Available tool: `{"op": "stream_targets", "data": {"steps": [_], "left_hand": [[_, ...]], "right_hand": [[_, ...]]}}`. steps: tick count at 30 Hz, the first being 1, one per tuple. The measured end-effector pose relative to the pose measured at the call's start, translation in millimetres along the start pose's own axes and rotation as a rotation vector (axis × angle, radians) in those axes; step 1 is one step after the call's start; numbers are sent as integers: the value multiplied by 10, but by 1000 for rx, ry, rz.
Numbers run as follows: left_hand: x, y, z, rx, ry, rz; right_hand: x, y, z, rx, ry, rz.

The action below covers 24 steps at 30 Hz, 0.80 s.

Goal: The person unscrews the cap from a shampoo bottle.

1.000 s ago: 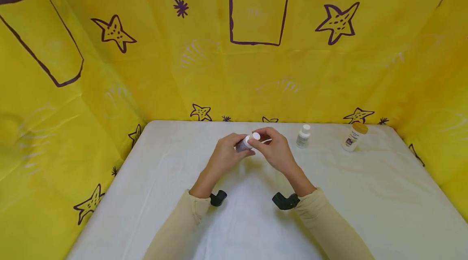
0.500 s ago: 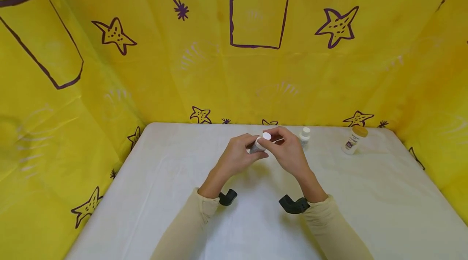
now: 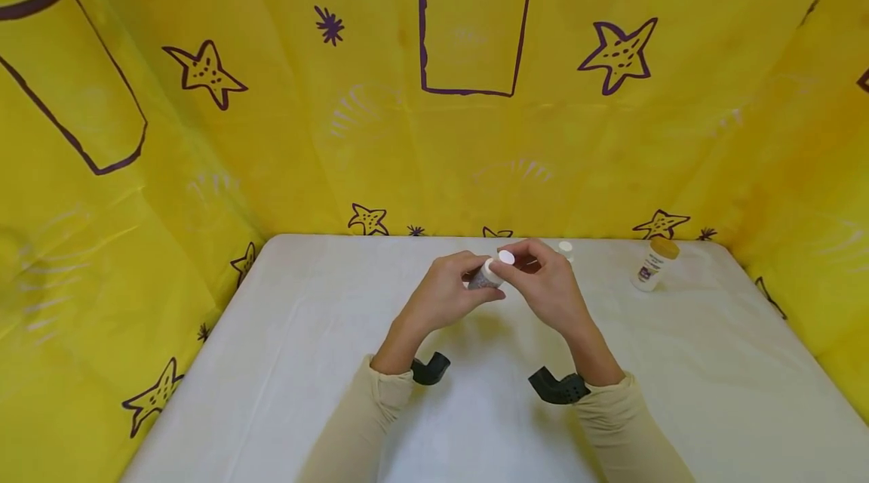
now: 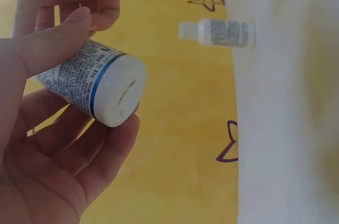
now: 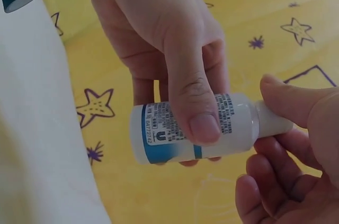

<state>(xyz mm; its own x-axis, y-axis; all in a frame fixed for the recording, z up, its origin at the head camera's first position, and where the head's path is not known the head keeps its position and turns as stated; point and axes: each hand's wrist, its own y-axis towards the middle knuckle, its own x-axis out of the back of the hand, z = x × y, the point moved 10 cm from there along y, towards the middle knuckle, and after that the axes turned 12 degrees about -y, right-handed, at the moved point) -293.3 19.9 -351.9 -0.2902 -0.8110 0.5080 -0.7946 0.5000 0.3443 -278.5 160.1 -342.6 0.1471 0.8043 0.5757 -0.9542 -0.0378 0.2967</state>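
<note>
My left hand grips a small white plastic bottle with a printed label and blue band. In the left wrist view its flat base faces the camera. At the other end, my right hand pinches the white cap between thumb and fingers. The cap sits at the bottle's neck in the right wrist view. Held tilted above the table, the bottle has its cap end toward the right hand. Behind that hand stands a second small white-capped bottle, mostly hidden in the head view.
A white bottle with an orange-yellow lid stands at the back right of the white-covered table. Yellow cloth with purple drawings walls the back and sides. Black curved wrist mounts sit on both forearms.
Both hands have moved rightward with the bottle, mostly in the first half second. The right hand now covers most of the second bottle. The grips look the same.
</note>
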Motion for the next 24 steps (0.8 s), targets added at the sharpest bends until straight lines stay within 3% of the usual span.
{"op": "stream_targets", "data": {"steps": [8, 17, 24], "left_hand": [[-65, -3, 40, 15, -54, 42], [-59, -6, 27, -22, -38, 88], [-46, -29, 21, -31, -96, 117]], "right_hand": [[42, -20, 51, 51, -34, -15], [18, -30, 107, 115, -40, -40], [16, -50, 156, 140, -48, -44]]}}
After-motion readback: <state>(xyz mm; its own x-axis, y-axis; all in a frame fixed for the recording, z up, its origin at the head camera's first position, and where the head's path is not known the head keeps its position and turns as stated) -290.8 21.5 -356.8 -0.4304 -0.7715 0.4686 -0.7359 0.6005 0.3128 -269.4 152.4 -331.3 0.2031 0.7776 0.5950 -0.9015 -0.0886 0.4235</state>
